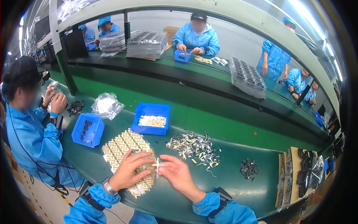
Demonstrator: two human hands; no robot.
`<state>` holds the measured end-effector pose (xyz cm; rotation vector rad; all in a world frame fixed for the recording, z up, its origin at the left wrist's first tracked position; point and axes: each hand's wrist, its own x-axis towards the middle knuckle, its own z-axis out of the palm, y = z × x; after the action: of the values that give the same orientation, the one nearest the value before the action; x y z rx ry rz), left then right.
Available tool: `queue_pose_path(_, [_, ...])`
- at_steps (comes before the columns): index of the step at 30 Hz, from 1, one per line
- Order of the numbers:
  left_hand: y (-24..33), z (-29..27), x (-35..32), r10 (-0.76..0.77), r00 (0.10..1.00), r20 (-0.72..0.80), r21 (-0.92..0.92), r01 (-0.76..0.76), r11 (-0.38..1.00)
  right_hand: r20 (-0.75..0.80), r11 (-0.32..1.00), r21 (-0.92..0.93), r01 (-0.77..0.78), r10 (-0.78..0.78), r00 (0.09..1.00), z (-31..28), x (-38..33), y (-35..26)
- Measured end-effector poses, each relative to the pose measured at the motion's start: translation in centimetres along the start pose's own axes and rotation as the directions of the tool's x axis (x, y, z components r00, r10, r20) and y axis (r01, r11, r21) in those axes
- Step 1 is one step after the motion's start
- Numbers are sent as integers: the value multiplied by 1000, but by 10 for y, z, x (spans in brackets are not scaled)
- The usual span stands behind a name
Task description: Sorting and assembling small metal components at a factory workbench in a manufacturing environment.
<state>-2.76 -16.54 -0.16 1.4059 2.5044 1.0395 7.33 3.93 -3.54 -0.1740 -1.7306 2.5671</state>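
My left hand (131,170) lies with fingers spread over a rounded sheet of beige pieces (125,143) set in a zigzag pattern. Just right of it, my right hand (178,174) has its thumb and fingertips around a small pale cross-shaped piece (157,164), at the sheet's right edge. The left fingertips come close to that piece; whether they touch it I cannot tell. Beyond the hands stands a blue bin (150,129) holding small whitish bits. To its right spreads a loose pile of small black, silver and cream strips (197,148).
A second blue bin (88,130) with black parts and a clear plastic bag (107,105) are at left. Small black parts (248,169) lie right, near a cardboard box (298,179). A co-worker (33,130) sits at left; others work across the green bench beyond stacked plastic trays (147,44).
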Motion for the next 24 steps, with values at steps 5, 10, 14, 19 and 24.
queue_pose_path(5, [11, -4, 11, -111, 994, 5, -151, 110, 982, 10, 999, 8, 32, -32, 999, -1, 2, 5])
queue_pose_path(10, [11, -7, 17, -152, 988, 28, -248, 154, 957, 31, 989, -133, 57, -54, 998, 4, 0, 4])
queue_pose_path(14, [9, -6, 17, -172, 984, 52, -255, 180, 950, -21, 953, -291, 79, -89, 996, 8, -3, 0])
queue_pose_path(19, [4, -6, 20, -182, 974, 132, -193, 206, 959, -54, 900, -415, 133, -171, 984, 9, -4, -2])
queue_pose_path(24, [9, -10, 26, -310, 942, 124, -367, 334, 868, -85, 867, -484, 119, -182, 980, 8, -9, -12])
